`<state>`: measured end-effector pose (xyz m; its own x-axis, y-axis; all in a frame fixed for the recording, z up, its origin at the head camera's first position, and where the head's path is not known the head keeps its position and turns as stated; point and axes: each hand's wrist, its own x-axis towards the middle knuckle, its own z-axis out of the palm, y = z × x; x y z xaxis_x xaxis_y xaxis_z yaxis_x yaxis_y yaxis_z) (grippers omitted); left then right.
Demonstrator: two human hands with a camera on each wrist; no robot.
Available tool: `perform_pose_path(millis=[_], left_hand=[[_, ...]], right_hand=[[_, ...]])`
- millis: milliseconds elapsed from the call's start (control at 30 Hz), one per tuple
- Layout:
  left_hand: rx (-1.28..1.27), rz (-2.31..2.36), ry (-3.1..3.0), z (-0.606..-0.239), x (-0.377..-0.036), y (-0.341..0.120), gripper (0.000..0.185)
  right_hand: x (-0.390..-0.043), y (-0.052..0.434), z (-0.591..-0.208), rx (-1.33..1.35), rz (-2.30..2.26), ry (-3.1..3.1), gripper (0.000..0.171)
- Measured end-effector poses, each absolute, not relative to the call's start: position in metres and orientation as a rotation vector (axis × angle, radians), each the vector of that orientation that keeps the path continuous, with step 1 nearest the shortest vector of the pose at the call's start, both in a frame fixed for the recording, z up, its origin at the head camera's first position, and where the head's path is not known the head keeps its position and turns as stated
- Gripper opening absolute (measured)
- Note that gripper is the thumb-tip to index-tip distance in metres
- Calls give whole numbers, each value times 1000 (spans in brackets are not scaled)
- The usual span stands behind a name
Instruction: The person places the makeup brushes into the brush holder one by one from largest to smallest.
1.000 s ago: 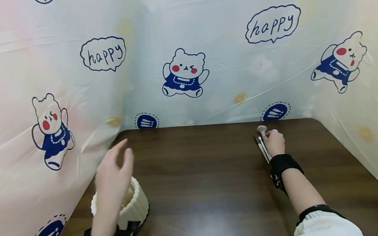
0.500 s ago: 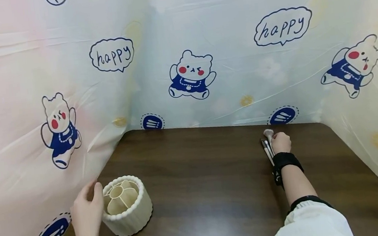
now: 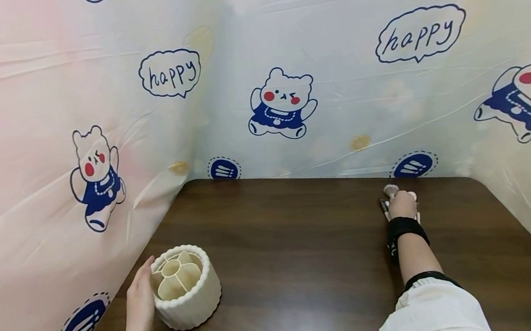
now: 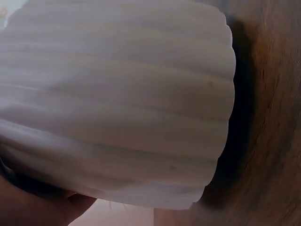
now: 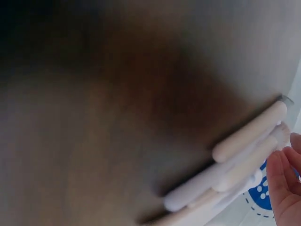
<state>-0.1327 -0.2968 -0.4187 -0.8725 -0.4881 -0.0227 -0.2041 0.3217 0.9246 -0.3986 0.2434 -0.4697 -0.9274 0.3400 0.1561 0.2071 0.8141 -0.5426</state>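
**Left hand (image 3: 139, 300) touching a white pot (image 3: 192, 309), right hand (image 3: 403, 205) pinching a brush (image 3: 390, 190)**

From the head view, I'm seeing the white pot standing upright on the dark wooden surface (image 3: 284, 250), towards the left, with cream dividers (image 3: 171, 268) showing inside its scalloped rim. The left hand is resting against the pot's left side; how far its fingers are curling round, I cannot tell. Well apart, near the far edge, the right hand is bending over a small group of slim tools (image 3: 384, 209), the brush's fluffy head poking out beside it. A pale cloth (image 3: 324, 30) printed with bears and "happy" bubbles is hanging behind.

In the left wrist view, the pot's ribbed wall is filling most of the sight, the left hand showing only at the lower corner.

In the right wrist view, the right hand's fingers are pressing together on the brush near its bristles, while blurred, pale handles (image 5: 253, 132) are lying close together.
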Motion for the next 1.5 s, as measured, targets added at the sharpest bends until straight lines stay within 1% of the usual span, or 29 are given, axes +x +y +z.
perform_pose_path(millis=[167,300,500,700,900,1133,1333,1500], left_hand=[[664,-1565,-2300,-422,-133,-296,55],[672,-1652,-2255,-427,-133,-299,53],[634,-1833,-2123,-432,-134,-304,49],[654,-1866,-2138,-429,-136,-300,53],[731,-1871,-2127,-426,-138,-301,52],[754,-1899,-2089,-426,-141,-300,51],[728,-1924,-2083,-426,-145,-293,52],[708,-1916,-2089,-427,-151,-284,49]], right_hand=[[-402,241,-467,-453,724,-2822,29],[-404,242,-466,-488,692,-2882,26],[-409,246,-468,-450,617,-2936,31],[-401,251,-460,-530,777,-2864,27],[-401,254,-443,-571,918,-2765,31],[-392,261,-409,-505,976,-2686,41],[-379,267,-388,-508,1113,-2605,39],[-370,277,-375,-519,1129,-2524,39]])
